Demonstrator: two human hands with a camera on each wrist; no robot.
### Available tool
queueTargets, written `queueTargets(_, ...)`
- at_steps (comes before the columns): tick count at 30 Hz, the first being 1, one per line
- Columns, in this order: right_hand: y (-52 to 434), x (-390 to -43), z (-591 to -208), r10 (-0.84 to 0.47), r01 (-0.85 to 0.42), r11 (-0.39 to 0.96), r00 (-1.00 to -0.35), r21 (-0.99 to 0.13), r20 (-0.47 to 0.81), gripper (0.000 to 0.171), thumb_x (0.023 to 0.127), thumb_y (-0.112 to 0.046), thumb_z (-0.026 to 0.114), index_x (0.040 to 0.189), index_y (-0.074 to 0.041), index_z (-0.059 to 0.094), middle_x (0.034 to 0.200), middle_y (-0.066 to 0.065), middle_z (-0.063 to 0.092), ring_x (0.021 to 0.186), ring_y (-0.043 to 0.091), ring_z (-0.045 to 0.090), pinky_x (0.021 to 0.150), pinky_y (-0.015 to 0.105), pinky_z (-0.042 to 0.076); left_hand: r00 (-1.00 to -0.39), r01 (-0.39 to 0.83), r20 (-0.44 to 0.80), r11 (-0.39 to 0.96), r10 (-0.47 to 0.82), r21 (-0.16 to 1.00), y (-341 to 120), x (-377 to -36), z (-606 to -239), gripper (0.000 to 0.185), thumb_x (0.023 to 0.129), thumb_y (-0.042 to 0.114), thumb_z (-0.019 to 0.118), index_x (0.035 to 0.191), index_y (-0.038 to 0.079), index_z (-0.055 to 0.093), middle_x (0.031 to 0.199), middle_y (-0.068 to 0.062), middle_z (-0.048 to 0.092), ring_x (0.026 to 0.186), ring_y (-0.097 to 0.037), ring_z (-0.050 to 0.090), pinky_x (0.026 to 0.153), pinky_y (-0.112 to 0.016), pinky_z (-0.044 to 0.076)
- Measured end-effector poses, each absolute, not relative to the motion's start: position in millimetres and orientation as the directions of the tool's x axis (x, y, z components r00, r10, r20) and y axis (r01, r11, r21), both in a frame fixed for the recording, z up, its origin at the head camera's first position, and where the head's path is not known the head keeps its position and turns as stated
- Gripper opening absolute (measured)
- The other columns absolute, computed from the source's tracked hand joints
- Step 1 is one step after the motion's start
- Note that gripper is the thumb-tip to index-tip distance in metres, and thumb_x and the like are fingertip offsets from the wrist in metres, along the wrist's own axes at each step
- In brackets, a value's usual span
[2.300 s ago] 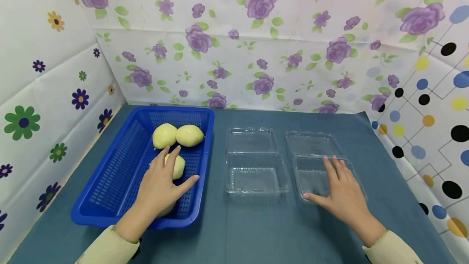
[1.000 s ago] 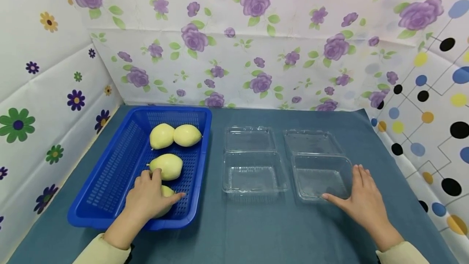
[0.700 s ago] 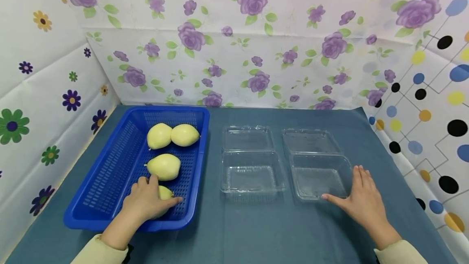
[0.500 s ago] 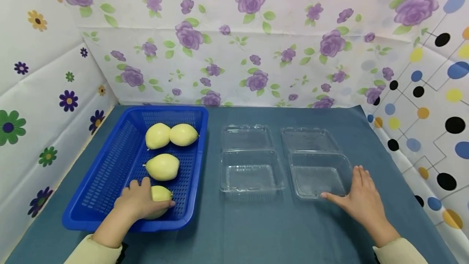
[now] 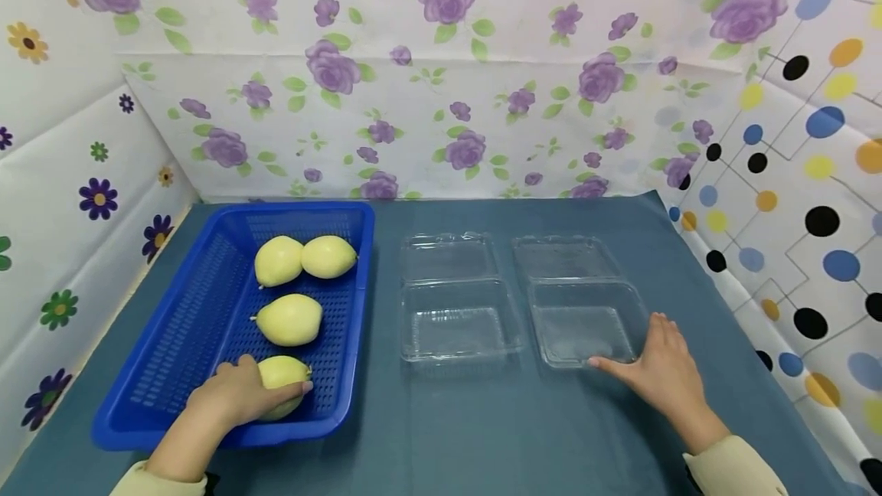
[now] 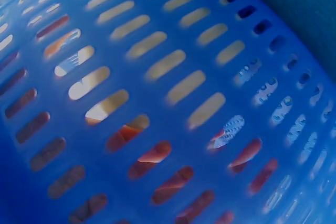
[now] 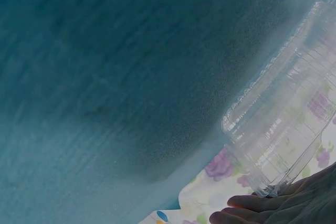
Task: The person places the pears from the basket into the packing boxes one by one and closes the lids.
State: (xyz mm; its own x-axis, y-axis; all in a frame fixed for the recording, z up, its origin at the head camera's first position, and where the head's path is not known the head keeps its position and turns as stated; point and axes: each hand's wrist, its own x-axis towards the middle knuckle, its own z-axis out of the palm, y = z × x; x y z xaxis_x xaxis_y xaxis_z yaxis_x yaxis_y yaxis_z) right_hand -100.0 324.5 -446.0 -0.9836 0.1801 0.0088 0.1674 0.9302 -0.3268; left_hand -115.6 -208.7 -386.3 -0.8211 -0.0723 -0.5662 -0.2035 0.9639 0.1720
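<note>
While in basket [image 5: 172, 343]: 4 pears [image 5: 289, 318]

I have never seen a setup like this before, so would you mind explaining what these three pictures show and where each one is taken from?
No machine here: a person works with bare hands and wears three cameras. The head view looks down on a table with a blue cloth. The left hand grips a pale yellow fruit in the blue basket, where three more fruits lie. The right hand touches the right clear box; another open box sits beside it. The left wrist view shows only basket mesh; the right wrist view shows cloth, box edge and fingertips.
</note>
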Motion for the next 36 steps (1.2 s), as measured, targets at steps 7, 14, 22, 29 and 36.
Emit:
queueTargets(7, 319.8, -100.9, -449.6, 0.183, 0.178, 0.925, -0.983, -0.334, -0.017, 0.132, 0.065, -0.073, 0.069, 0.141, 0.021, 0.015, 0.141, 0.045, 0.021, 0.129, 0.060, 0.021, 0.100, 0.070, 0.024, -0.838, -0.184, -0.544, 0.963, -0.048, 0.198, -212.6, -113.5, -388.8, 0.123, 0.073, 0.082, 0.050, 0.124, -0.029, 0.029, 0.108, -0.047, 0.045, 0.096, -0.057, 0.052, 0.077, -0.061, 0.046)
queueTargets(14, 319.7, -97.7, -450.0, 0.207, 0.202, 0.916, -0.978, -0.348, -0.025, 0.131, 0.066, -0.072, 0.069, 0.142, 0.020, 0.014, 0.142, 0.045, 0.021, 0.130, 0.059, 0.021, 0.101, 0.070, 0.023, -0.870, -0.135, -0.494, 0.964, -0.004, 0.230, -212.8, -117.1, -390.6, 0.119, 0.074, 0.078, 0.055, 0.124, -0.028, 0.033, 0.108, -0.045, 0.049, 0.094, -0.052, 0.056, 0.073, -0.056, 0.048)
queueTargets(22, 322.7, -97.2, -448.8, 0.216, 0.219, 0.907, -0.975, -0.359, -0.052, 0.129, 0.070, -0.072, 0.066, 0.143, 0.019, 0.012, 0.143, 0.044, 0.019, 0.131, 0.059, 0.020, 0.101, 0.071, 0.022, -0.912, -0.080, -0.410, 0.967, 0.028, 0.243, -206.4, -121.0, -388.0, 0.112, 0.076, 0.071, 0.060, 0.123, -0.027, 0.037, 0.109, -0.044, 0.051, 0.097, -0.052, 0.056, 0.073, -0.055, 0.049)
queueTargets(29, 324.6, -95.6, -448.5, 0.215, 0.226, 0.903, -0.974, -0.365, -0.070, 0.129, 0.070, -0.073, 0.065, 0.143, 0.019, 0.011, 0.143, 0.044, 0.018, 0.131, 0.059, 0.018, 0.100, 0.071, 0.022, -0.912, -0.070, -0.409, 0.966, 0.040, 0.249, -203.9, -120.5, -391.6, 0.113, 0.071, 0.069, 0.066, 0.124, -0.026, 0.036, 0.110, -0.043, 0.049, 0.097, -0.053, 0.054, 0.075, -0.057, 0.047)
queueTargets(36, 325.6, -94.5, -451.0, 0.216, 0.220, 0.899, -0.975, -0.380, -0.054, 0.129, 0.069, -0.071, 0.068, 0.144, 0.018, 0.012, 0.143, 0.044, 0.019, 0.130, 0.059, 0.020, 0.100, 0.071, 0.023, -0.916, -0.050, -0.396, 0.965, 0.059, 0.259, -203.0, -122.0, -391.2, 0.108, 0.068, 0.064, 0.074, 0.122, -0.023, 0.040, 0.102, -0.035, 0.055, 0.088, -0.041, 0.058, 0.071, -0.052, 0.048)
